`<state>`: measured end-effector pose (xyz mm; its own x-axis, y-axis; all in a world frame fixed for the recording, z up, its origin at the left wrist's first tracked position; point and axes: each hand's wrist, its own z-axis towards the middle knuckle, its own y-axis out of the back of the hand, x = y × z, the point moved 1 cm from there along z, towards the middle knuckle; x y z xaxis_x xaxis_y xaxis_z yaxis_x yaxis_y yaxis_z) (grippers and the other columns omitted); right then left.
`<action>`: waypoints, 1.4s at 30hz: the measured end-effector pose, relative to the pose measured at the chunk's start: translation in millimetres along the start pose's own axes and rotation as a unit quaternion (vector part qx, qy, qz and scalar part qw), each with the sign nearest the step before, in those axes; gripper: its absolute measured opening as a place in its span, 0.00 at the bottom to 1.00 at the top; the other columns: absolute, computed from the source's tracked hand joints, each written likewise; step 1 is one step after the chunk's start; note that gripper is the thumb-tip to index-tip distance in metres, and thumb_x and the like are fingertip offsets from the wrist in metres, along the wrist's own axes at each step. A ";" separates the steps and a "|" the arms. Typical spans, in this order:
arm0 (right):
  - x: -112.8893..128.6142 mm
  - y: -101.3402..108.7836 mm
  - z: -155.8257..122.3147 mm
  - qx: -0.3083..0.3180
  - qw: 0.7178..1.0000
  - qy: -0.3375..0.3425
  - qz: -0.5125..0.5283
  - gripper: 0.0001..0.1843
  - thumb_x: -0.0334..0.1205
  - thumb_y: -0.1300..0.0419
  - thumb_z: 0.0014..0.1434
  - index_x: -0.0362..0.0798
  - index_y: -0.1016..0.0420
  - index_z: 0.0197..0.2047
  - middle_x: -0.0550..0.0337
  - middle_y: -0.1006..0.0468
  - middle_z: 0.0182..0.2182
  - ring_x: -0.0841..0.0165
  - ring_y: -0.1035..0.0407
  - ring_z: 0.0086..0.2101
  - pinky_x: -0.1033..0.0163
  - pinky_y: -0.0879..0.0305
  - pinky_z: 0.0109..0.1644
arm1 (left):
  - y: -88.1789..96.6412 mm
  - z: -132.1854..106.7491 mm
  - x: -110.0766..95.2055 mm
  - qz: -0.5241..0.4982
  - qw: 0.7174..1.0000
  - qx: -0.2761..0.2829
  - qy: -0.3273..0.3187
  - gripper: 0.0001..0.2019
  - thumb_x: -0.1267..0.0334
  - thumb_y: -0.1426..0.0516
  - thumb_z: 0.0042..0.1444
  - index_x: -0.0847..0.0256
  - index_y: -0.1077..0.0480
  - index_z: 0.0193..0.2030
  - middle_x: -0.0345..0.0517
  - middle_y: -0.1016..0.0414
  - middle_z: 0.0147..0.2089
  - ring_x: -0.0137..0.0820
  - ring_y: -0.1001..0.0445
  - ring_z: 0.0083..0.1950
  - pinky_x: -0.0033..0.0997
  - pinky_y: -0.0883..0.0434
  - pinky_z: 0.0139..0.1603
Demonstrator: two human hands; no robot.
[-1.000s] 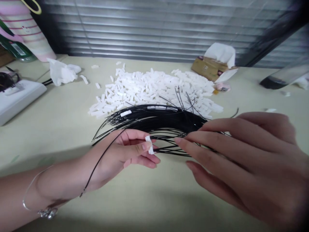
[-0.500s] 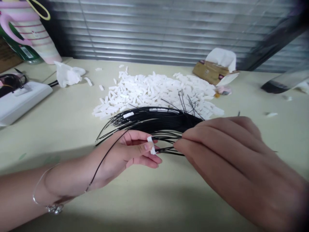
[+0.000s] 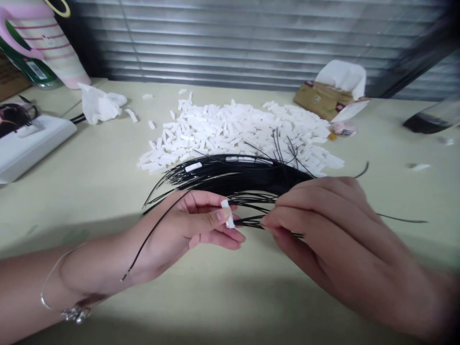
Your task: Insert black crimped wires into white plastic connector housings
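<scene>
Curled in tighter since the earlier frame: R hand (image 3: 334, 249) is now nearly closed, pinching a few black wires (image 3: 251, 221) at the fingertips, just right of L hand (image 3: 179, 230). L hand half open, thumb & fingers gripping small white plastic connector (image 3: 227, 214); long black wire (image 3: 154, 235) lies across hand & wrist. Main bunch of black wires (image 3: 237, 175) fans out just beyond both hands, some strands running between them. Big pile of white connectors (image 3: 230, 127) on desk (image 3: 72, 191) beyond the bunch, wire ends over it. Crumpled tissue (image 3: 100, 105) well beyond L hand; torn cardboard box (image 3: 321, 100) well beyond R hand.
</scene>
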<state>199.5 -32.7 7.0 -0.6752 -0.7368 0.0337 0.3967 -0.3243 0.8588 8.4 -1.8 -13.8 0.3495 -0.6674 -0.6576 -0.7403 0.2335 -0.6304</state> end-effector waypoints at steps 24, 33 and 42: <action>4.1 -2.2 6.5 -0.001 0.999 -0.004 0.045 0.07 0.28 0.46 0.61 0.46 0.31 0.32 0.64 0.26 0.28 0.71 0.38 0.34 0.60 0.45 0.37 | 7.2 1.7 7.4 0.039 0.998 0.025 -0.032 0.02 0.72 0.38 0.52 0.64 0.25 0.33 0.41 0.23 0.29 0.29 0.21 0.31 0.25 0.23 0.34; 9.7 -12.9 5.6 -0.036 0.998 -0.029 0.041 0.11 0.28 0.47 0.61 0.47 0.31 0.28 0.64 0.26 0.27 0.72 0.36 0.34 0.60 0.45 0.39 | 6.4 1.8 6.0 0.064 0.997 0.036 -0.027 0.01 0.72 0.39 0.52 0.65 0.24 0.32 0.39 0.25 0.28 0.26 0.23 0.29 0.21 0.25 0.33; -8.2 1.1 15.5 -0.001 0.998 0.022 0.053 0.07 0.34 0.46 0.60 0.47 0.26 0.36 0.50 0.32 0.42 0.62 0.38 0.45 0.57 0.37 0.46 | -6.7 -4.6 -7.5 0.188 0.978 0.016 -0.089 0.06 0.65 0.38 0.50 0.63 0.29 0.35 0.37 0.26 0.29 0.25 0.25 0.30 0.26 0.28 0.35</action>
<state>195.9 -17.8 15.5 -0.6022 -0.7918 0.1015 0.4654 -0.2449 0.8506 8.1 -1.6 -2.7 0.1531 -0.3980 -0.9045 -0.8179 0.4627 -0.3420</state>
